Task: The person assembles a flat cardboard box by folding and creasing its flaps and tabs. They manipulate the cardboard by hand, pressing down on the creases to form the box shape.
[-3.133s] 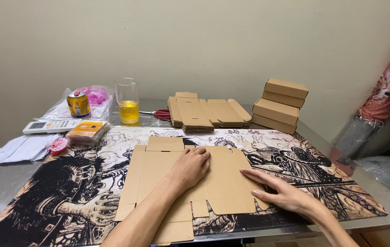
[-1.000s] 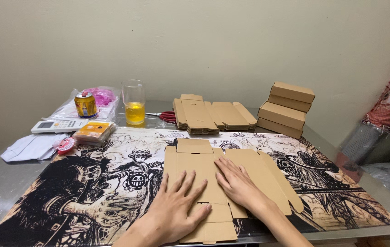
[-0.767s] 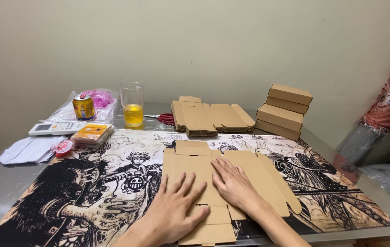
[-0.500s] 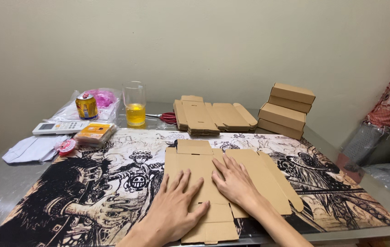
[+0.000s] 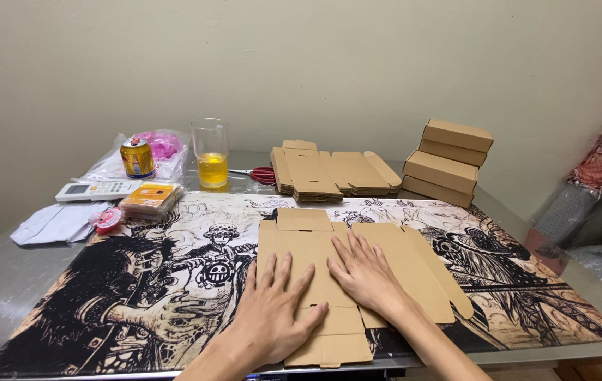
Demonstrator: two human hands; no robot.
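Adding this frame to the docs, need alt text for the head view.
Left hand and right hand press palms-down, fingers spread, on a flat unfolded cardboard box blank lying on an illustrated desk mat. Behind it are a stack of flat blanks, folded boxes, a glass of yellow drink and a can.

The cardboard blank is plain brown, die-cut and unfolded, lying flat on the printed mat at the near middle of the desk. Its flaps spread outward: a small tab at the far edge, rounded flaps at the right, narrow panels reaching the near edge. Crease lines cross its face. Both hands press on it, palms down, fingers spread, side by side.
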